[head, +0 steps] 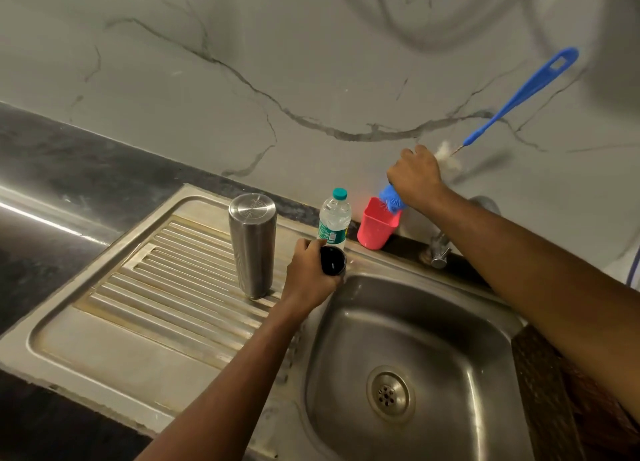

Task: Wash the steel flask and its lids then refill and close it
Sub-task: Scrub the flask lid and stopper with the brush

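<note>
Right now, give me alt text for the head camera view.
A person at a steel sink holds a black lid in the left hand while the right hand grips a blue bottle brush, with its tip at the mouth of a red cup. The steel flask stands on the drainboard beside a plastic water bottle.

The flask (252, 245) stands on the drainboard (138, 287), left of the basin (433, 322). Behind the basin, the bottle (335, 218), cup (375, 230) and tap (439, 252) line up left to right. The left hand (308, 277) holds a lid (333, 261) before the bottle; the right hand (415, 176) holds the brush (519, 96) above the cup.
</note>
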